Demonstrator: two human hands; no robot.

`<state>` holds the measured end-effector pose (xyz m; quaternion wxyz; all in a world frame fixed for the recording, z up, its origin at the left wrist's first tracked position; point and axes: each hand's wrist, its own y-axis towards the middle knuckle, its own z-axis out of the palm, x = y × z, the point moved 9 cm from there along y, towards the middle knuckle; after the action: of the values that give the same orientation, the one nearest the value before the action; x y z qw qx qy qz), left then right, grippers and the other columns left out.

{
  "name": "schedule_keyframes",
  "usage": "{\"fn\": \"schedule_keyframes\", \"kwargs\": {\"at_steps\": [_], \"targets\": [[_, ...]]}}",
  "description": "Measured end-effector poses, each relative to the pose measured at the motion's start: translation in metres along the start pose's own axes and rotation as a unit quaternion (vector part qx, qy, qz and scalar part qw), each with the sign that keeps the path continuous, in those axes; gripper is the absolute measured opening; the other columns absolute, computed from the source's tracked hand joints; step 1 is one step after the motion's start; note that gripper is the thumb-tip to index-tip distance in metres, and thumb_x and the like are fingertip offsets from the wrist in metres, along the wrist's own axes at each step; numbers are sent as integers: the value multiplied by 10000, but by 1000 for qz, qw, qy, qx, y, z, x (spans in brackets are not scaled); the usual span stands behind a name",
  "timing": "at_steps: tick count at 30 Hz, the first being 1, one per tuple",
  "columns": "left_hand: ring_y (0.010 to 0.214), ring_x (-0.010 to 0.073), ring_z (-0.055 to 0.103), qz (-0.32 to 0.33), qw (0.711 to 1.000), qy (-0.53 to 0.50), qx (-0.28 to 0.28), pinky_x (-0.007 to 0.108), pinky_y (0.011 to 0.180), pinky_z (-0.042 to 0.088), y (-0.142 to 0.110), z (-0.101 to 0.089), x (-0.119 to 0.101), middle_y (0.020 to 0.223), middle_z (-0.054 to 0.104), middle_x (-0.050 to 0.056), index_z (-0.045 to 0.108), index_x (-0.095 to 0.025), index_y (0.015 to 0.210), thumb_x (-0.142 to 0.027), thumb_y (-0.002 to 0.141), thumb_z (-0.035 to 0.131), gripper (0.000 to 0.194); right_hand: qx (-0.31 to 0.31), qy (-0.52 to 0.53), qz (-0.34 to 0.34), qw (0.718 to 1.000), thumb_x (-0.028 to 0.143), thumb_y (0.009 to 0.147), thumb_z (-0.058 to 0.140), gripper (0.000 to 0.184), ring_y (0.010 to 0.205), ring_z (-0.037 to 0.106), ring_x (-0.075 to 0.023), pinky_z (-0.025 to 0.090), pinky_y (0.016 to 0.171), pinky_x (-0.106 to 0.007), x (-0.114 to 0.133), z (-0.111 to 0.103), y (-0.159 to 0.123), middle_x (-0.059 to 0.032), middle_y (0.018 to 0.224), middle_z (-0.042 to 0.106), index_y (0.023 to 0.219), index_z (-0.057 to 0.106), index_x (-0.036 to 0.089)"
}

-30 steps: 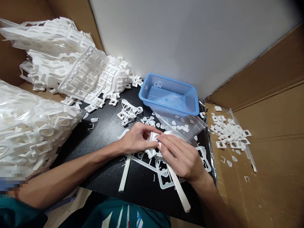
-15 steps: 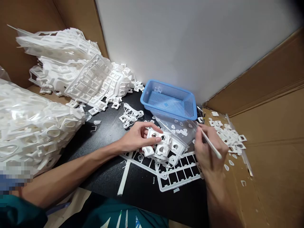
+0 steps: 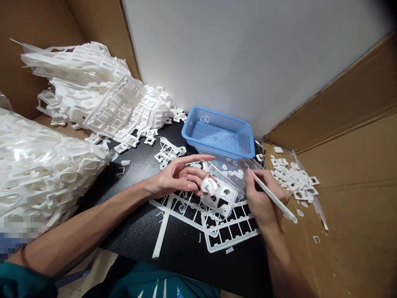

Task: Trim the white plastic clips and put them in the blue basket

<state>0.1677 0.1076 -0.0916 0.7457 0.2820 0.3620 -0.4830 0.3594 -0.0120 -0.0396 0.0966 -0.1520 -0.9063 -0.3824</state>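
My left hand (image 3: 180, 178) is open, its index finger stretched out and its thumb apart. Its other fingertips touch or lie behind a small group of white plastic square pieces with holes (image 3: 219, 192), whose left part is tilted up and blurred. In my right hand (image 3: 267, 198) is a slim white stick-like tool (image 3: 274, 198), gripped like a pen; its tip is hard to make out. Under the pieces lie white grid frames (image 3: 231, 238) with bare openings, overlapping on the black table. Small teardrop-shaped scraps (image 3: 235, 173) lie on a clear plastic sheet beyond my hands.
A blue perforated basket (image 3: 218, 132) stands by the grey wall. On the left are a full clear bag of white parts (image 3: 46, 174) and a heap of moulded sheets (image 3: 102, 95). Loose white pieces (image 3: 294, 178) lie on cardboard at right. A white strip (image 3: 163, 231) lies in front.
My left thumb and index finger have come off the white pieces and spread apart. The pieces' left part has tipped up. My right hand has shifted slightly left with the tool.
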Motion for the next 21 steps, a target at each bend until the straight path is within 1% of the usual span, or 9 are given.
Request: {"fn": "schedule_keyframes", "kwargs": {"at_steps": [2, 4, 7, 8, 10, 12, 14, 17, 21], "targets": [[868, 188, 752, 1, 1000, 27, -7, 271, 759, 647, 2, -2, 2, 1028, 768, 121, 565, -171, 1483, -109, 741, 869, 804, 5, 25, -10, 1000, 321, 977, 679, 147, 670, 715, -211, 511, 639, -335, 6, 2, -2, -41, 785, 774, 908, 741, 206], [802, 158, 729, -2, 999, 45, -18, 237, 684, 638, 3, -4, 4, 949, 739, 68, 579, -188, 1454, -122, 748, 885, 772, 7, 59, -22, 998, 291, 965, 693, 113, 656, 710, -193, 524, 644, -323, 13, 2, -4, -28, 770, 766, 903, 740, 209], [744, 138, 696, -8, 999, 49, -20, 230, 618, 624, 3, -5, 5, 930, 693, 39, 575, -204, 1447, -164, 782, 875, 730, 12, 112, -67, 991, 219, 942, 713, 33, 657, 711, -179, 545, 661, -311, 28, 2, -8, -21, 776, 762, 921, 736, 208], [766, 144, 701, -7, 999, 49, -13, 238, 642, 628, 3, -4, 5, 944, 694, 46, 573, -198, 1449, -167, 785, 871, 729, 17, 129, -84, 988, 197, 934, 716, 25, 673, 718, -180, 555, 672, -312, 34, 1, -9, -27, 798, 770, 942, 737, 207], [844, 167, 721, -5, 999, 46, 4, 258, 728, 631, 2, 0, 3, 989, 711, 77, 568, -180, 1464, -171, 785, 866, 741, 32, 168, -106, 980, 167, 924, 716, 82, 728, 739, -189, 577, 701, -321, 44, 1, -12, -41, 862, 787, 991, 739, 208], [943, 198, 738, -8, 999, 40, 17, 282, 827, 618, 1, 4, 3, 1043, 732, 115, 551, -163, 1492, -196, 790, 862, 769, 51, 220, -92, 970, 156, 920, 716, 121, 784, 752, -199, 600, 738, -334, 50, 2, -13, -44, 908, 792, 1023, 738, 216], [1026, 217, 742, -13, 999, 40, 23, 290, 881, 602, 1, 6, 4, 1096, 745, 141, 532, -161, 1516, -219, 800, 861, 790, 71, 286, -52, 954, 160, 918, 719, 119, 822, 755, -205, 614, 767, -350, 52, 4, -13, -39, 925, 789, 1015, 738, 227], [1027, 190, 758, -25, 998, 51, 21, 246, 851, 602, 1, 5, 8, 1133, 760, 123, 524, -215, 1526, -150, 787, 874, 821, 115, 385, -3, 916, 180, 916, 726, 94, 882, 756, -220, 624, 812, -384, 56, 8, -13, -39, 954, 784, 987, 746, 238], [1002, 182, 774, -43, 998, 52, 13, 220, 802, 613, 1, 1, 14, 1137, 765, 117, 514, -226, 1538, -68, 739, 895, 899, 170, 468, 5, 867, 188, 913, 735, 85, 1007, 750, -253, 618, 892, -443, 65, 10, -12, -57, 1037, 781, 981, 743, 239]]}}
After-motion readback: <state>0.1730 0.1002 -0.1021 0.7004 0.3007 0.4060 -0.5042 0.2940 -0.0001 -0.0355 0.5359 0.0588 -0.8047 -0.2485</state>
